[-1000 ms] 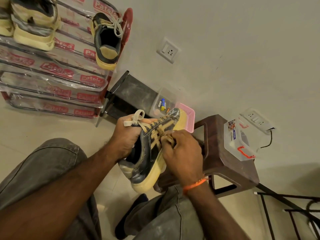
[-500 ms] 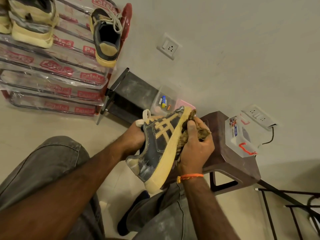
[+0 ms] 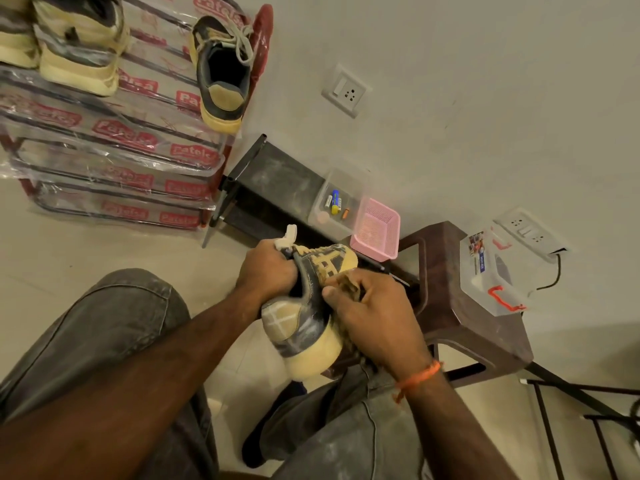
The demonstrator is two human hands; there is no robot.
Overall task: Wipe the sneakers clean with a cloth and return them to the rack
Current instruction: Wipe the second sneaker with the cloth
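Note:
A dark sneaker (image 3: 308, 323) with tan stripes and a cream sole hangs between my knees, heel toward me. My left hand (image 3: 266, 271) grips its collar and tongue from the left. My right hand (image 3: 374, 317) holds a brown cloth (image 3: 348, 285) bunched against the shoe's right side, thumb on the upper. Most of the cloth is hidden under that hand. The matching sneaker (image 3: 221, 71) stands on the top tier of the shoe rack (image 3: 114, 140) at upper left.
Chunky cream sneakers (image 3: 76, 46) sit on the rack's left. Along the wall stand a dark box (image 3: 273, 181), a clear tub with batteries (image 3: 334, 202) and a pink basket (image 3: 375, 230). A brown stool (image 3: 457, 306) carries a clear lidded box (image 3: 491, 271). A black frame (image 3: 588, 410) stands lower right.
The sneaker has turned so its heel faces me. My right hand with the cloth slid from the toe end of the sole back along the shoe's side toward the heel.

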